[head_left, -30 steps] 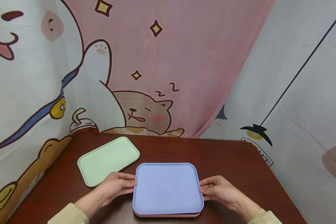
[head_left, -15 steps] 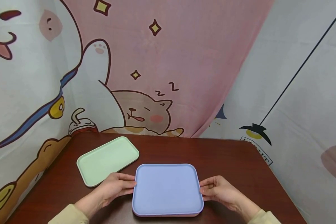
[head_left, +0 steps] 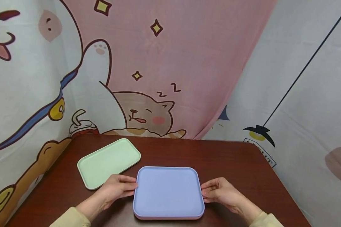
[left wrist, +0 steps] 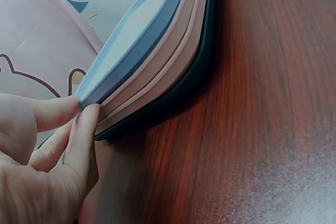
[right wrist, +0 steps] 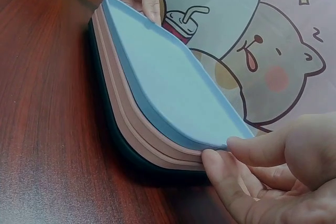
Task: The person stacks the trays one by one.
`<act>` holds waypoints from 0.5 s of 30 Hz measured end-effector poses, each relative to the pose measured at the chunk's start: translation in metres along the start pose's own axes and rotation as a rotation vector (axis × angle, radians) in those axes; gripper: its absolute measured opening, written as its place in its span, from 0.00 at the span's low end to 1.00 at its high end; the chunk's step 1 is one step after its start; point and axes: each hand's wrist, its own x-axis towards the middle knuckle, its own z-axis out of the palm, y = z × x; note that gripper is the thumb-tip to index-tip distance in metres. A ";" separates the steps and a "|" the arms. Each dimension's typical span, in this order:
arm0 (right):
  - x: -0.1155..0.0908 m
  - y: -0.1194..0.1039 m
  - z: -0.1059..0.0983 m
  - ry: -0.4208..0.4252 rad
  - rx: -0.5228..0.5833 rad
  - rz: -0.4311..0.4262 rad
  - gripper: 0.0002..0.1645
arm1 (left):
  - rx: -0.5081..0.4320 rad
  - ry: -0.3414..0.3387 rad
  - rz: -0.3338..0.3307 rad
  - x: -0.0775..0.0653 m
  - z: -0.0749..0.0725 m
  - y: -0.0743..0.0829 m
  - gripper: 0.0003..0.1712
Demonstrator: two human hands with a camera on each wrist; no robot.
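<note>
A blue rectangular tray (head_left: 169, 192) lies on top of a stack, level with the trays beneath it. Below it the left wrist view shows pink trays (left wrist: 181, 45) and a dark tray (left wrist: 194, 74) at the bottom. My left hand (head_left: 115, 190) pinches the blue tray's left edge, thumb at the rim and fingers against the side. On the opposite edge my right hand (head_left: 220, 192) holds the blue tray the same way, its fingertips also near the pink trays (right wrist: 123, 95) in the right wrist view.
A pale green tray (head_left: 109, 164) lies at an angle on the brown table (head_left: 216, 157), beyond my left hand. Behind the table hangs a cartoon-printed cloth (head_left: 187, 63). The table's right edge runs beside my right forearm.
The blue tray has settled flush over the pink tray, closing a small dark gap at the front right. Both hands keep their hold and have hardly moved.
</note>
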 end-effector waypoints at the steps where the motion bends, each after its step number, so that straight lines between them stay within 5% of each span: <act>1: 0.000 0.000 0.000 0.003 -0.002 0.001 0.20 | 0.000 -0.001 -0.001 0.000 0.000 0.000 0.21; 15: 0.004 0.000 -0.003 0.025 -0.027 0.030 0.18 | 0.012 -0.014 -0.001 -0.002 -0.002 0.003 0.22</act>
